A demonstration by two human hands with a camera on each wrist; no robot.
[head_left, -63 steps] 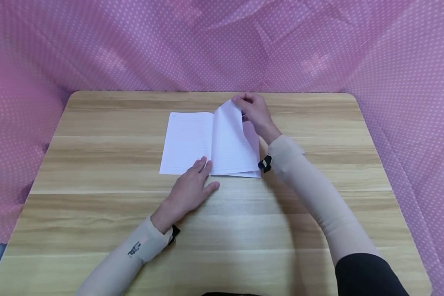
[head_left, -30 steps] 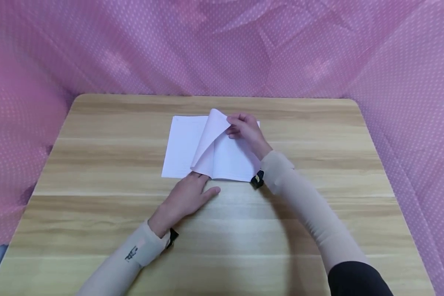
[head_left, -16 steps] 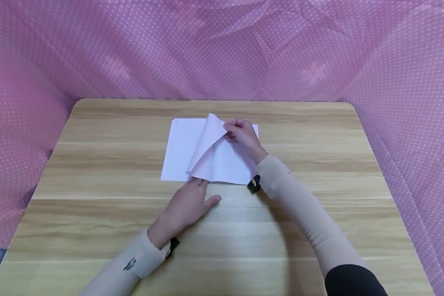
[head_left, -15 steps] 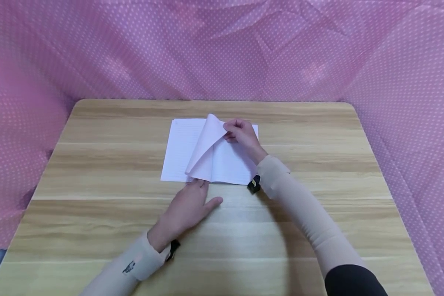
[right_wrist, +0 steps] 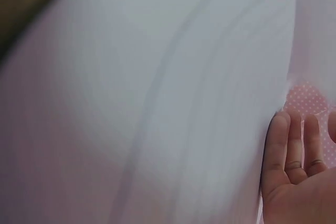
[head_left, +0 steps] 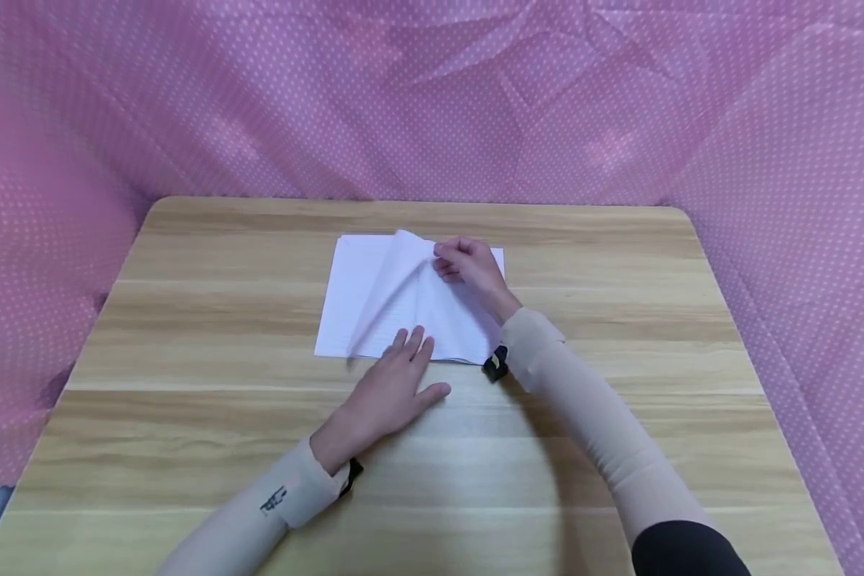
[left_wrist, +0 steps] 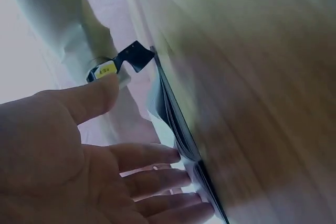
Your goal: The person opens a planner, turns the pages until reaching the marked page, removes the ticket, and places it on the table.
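Note:
An open notebook [head_left: 468,324] with lined white pages lies on the table. My right hand [head_left: 471,268] pinches a page [head_left: 391,276] near its top corner, and that page curls up over the left half. In the right wrist view the raised page [right_wrist: 157,98] fills most of the picture, with the fingers [right_wrist: 278,145] at its edge. My left hand [head_left: 392,388] lies flat, fingers straight and spread, fingertips on the notebook's lower edge beside the fold. Seen from the left wrist, the fingers [left_wrist: 152,182] reach the stacked page edges [left_wrist: 178,124], thumb held apart.
The wood-grain table [head_left: 209,432] extends around the notebook on all sides. Behind it and at both sides hangs a pink dotted curtain [head_left: 432,104]. A black wrist mount [head_left: 495,364] on the right wrist sits close to the notebook's lower right corner.
My right hand has drawn the page leftward from the right half, its lower corner swinging left. The left fingers, lately covered by the page, have shifted right and show on top of the notebook.

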